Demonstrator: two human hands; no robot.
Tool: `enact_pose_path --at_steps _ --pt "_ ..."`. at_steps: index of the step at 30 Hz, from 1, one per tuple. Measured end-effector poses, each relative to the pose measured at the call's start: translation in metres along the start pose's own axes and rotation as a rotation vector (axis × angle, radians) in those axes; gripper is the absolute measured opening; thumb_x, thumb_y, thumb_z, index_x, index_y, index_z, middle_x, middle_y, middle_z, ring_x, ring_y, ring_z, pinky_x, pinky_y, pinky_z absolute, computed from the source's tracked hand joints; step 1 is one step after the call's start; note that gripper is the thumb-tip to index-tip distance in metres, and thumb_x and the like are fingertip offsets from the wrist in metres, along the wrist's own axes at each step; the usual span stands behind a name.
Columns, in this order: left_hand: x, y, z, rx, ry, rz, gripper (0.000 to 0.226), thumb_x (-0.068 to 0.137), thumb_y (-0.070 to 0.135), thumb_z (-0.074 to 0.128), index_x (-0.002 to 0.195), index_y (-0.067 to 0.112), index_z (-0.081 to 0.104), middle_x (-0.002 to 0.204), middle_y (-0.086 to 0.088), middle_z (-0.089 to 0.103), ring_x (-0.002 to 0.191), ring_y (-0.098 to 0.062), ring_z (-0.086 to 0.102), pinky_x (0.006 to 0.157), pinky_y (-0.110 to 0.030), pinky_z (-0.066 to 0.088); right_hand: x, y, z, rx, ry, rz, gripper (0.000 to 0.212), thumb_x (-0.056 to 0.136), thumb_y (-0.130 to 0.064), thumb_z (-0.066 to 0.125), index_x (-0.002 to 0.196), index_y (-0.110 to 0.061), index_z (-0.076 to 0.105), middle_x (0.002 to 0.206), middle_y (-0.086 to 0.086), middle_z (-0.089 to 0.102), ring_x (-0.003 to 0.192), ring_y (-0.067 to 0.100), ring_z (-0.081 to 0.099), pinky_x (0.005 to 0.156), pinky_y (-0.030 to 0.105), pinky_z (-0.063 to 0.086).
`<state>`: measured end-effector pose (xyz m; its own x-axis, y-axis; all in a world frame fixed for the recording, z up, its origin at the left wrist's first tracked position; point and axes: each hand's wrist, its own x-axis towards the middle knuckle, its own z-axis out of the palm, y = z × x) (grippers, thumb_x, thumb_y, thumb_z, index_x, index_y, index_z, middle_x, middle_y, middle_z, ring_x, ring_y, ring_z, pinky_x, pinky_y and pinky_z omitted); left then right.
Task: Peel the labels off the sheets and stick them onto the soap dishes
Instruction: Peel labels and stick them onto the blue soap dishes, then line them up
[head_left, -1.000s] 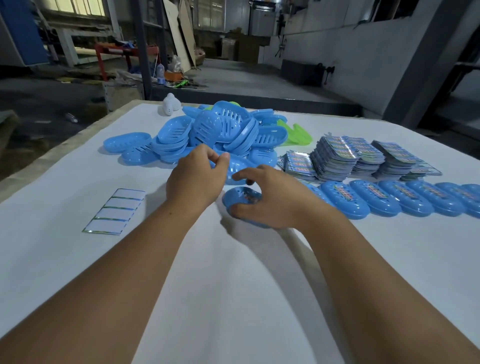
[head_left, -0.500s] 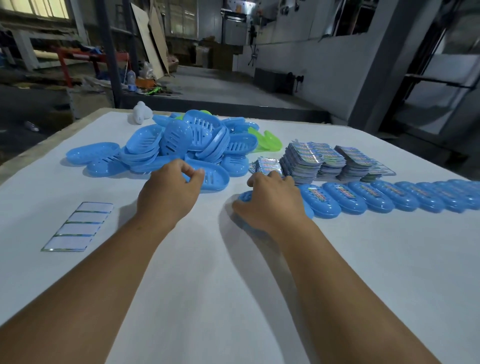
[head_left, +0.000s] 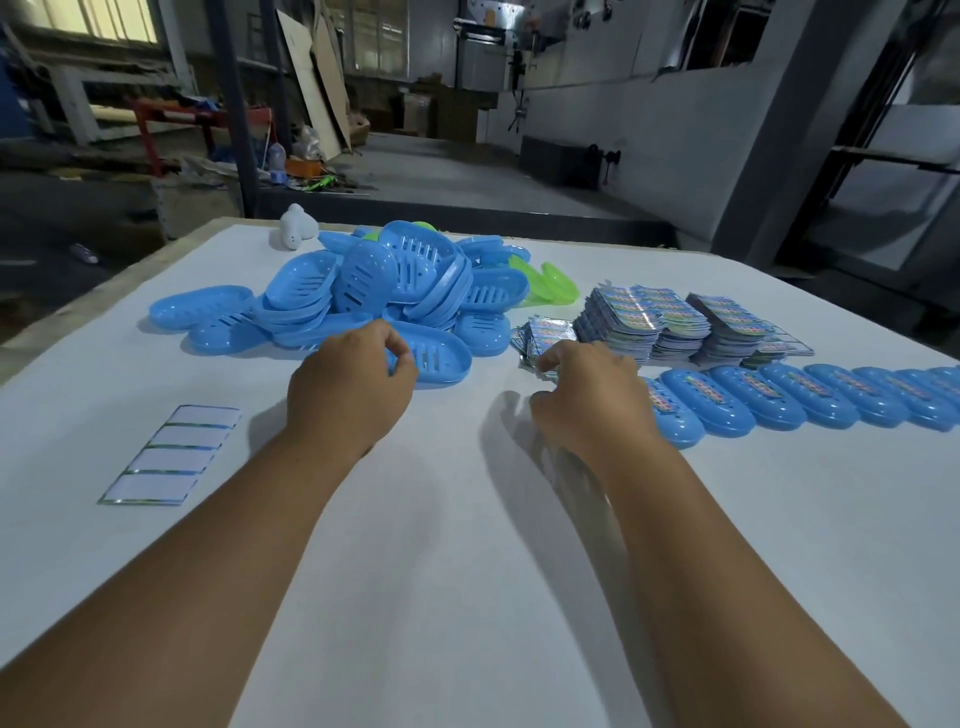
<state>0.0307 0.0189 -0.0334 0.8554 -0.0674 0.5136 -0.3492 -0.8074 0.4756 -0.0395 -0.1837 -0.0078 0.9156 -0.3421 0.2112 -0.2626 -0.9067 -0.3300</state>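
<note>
On the white bench, the left hand curls its fingers on a blue soap dish before the heap. The right hand, fingers bent, reaches the small label sheets; its grip seems uncertain.

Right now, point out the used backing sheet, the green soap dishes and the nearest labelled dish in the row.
used backing sheet (head_left: 171, 454), head view, on a middle blank panel.
green soap dishes (head_left: 553, 287), head view, on the rim facing the label stacks.
nearest labelled dish (head_left: 675, 421), head view, on its blue top beside the right wrist.
</note>
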Motion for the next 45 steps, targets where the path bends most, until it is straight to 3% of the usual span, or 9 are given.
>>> enact_pose_path --at_steps 4,8,13,16,20,27,34,41,45 --pt "0.005 -0.006 -0.003 0.239 -0.054 0.218 0.032 0.088 0.029 0.064 0.12 0.027 0.068 0.125 -0.001 0.055 0.113 -0.026 0.047 0.095 -0.043 0.04 0.001 -0.003 0.005 0.04 0.053 -0.042 0.04 0.085 -0.027 0.063 0.124 -0.031 0.066 0.124 0.002 0.065 0.118 0.033 0.054 0.098 0.04 0.045" --pt "0.005 -0.01 -0.003 0.303 -0.14 0.287 0.031 0.087 0.034 0.065 0.118 0.033 0.07 0.14 0.004 0.049 0.126 -0.023 0.04 0.106 -0.043 0.03 0.001 -0.006 0.011 0.092 0.08 -0.085 0.034 0.086 -0.026 0.06 0.119 -0.029 0.068 0.118 0.001 0.067 0.113 0.032 0.057 0.099 0.041 0.046" --pt "0.006 -0.004 -0.006 0.19 -0.031 0.322 0.011 0.095 0.029 0.06 0.096 0.024 0.07 0.12 0.005 0.061 0.117 -0.022 0.049 0.097 -0.04 0.033 0.003 -0.01 0.018 0.192 0.104 -0.211 0.033 0.088 -0.025 0.064 0.121 -0.028 0.066 0.112 -0.003 0.061 0.112 0.028 0.054 0.1 0.038 0.043" --pt "0.005 0.004 -0.011 0.073 0.02 0.359 0.014 0.1 0.027 0.053 0.1 0.017 0.063 0.091 0.004 0.061 0.096 -0.025 0.054 0.088 -0.041 0.039 -0.001 -0.015 0.023 0.291 0.115 -0.339 0.051 0.086 -0.025 0.072 0.135 -0.031 0.058 0.125 -0.002 0.053 0.122 0.023 0.049 0.105 0.037 0.041" --pt "0.004 0.008 -0.013 -0.177 -0.044 0.298 0.02 0.106 0.027 0.043 0.103 0.014 0.058 0.079 0.005 0.056 0.076 -0.02 0.055 0.068 -0.037 0.041 -0.006 -0.021 0.025 0.329 0.105 -0.5 0.077 0.077 -0.032 0.083 0.145 -0.038 0.046 0.143 -0.006 0.039 0.129 0.013 0.038 0.101 0.028 0.034" --pt "0.005 0.007 -0.01 -0.473 -0.201 -0.069 0.029 0.106 0.03 0.042 0.099 0.016 0.066 0.085 0.004 0.064 0.085 -0.02 0.061 0.074 -0.035 0.048 -0.001 -0.024 0.024 0.317 -0.013 -0.53 0.078 0.075 -0.037 0.087 0.145 -0.032 0.052 0.136 -0.012 0.049 0.121 0.012 0.052 0.101 0.029 0.042" --pt "-0.005 0.004 -0.017 -0.261 -0.321 0.113 0.017 0.09 0.041 0.065 0.105 0.034 0.069 0.115 0.01 0.058 0.108 -0.009 0.051 0.09 -0.026 0.041 0.004 -0.013 0.022 0.171 -0.11 -0.447 0.073 0.071 -0.06 0.078 0.137 -0.035 0.058 0.123 -0.007 0.067 0.118 0.02 0.055 0.092 0.033 0.046" --pt "-0.001 0.0 -0.016 -0.175 -0.483 0.146 0.032 0.079 0.047 0.071 0.11 0.041 0.064 0.111 0.015 0.06 0.101 -0.003 0.054 0.087 -0.026 0.045 0.004 -0.013 0.012 0.148 -0.288 -0.344 0.071 0.068 -0.069 0.069 0.131 -0.039 0.061 0.11 -0.014 0.067 0.11 0.016 0.057 0.081 0.026 0.041" --pt "-0.002 -0.002 -0.015 -0.192 -0.487 0.158 0.031 0.077 0.05 0.069 0.107 0.044 0.063 0.104 0.025 0.057 0.097 0.002 0.052 0.075 -0.019 0.039 0.027 -0.009 -0.003 0.195 -0.03 -0.185 0.045 0.083 -0.038 0.068 0.127 -0.027 0.069 0.12 -0.003 0.071 0.104 0.02 0.067 0.082 0.026 0.048"
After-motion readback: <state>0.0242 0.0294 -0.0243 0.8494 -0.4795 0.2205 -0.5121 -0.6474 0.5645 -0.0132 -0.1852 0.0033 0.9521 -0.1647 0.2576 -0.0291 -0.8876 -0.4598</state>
